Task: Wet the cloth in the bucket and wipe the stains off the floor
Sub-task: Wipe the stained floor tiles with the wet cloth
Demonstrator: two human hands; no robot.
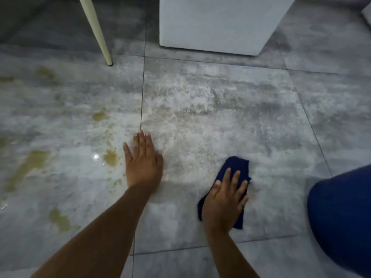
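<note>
Right hand (pixel 222 199): fingers (pixel 226 175) spread and flat, pressing one dark blue cloth (pixel 236 165) onto the grey tiled floor (pixel 200 97), near, right of centre. Left hand (pixel 143 161): fingers straight, palm flat on bare tile, grasping nothing. Yellow-brown stains (pixel 110 157): at least six, all left. Far: one cream chair leg (pixel 94 27), one white cabinet (pixel 216 23).

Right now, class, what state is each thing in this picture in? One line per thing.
floor: grey tiles, glossy wet patch at left.
left hand: flat on the floor, fingers straight, holding nothing.
stains: yellowish brown, not yet wiped, left of the left hand.
cloth: dark blue, bunched, on the floor.
right hand: pressing the cloth down, fingers straight.
cream leg: slanted, foot on the floor.
</note>
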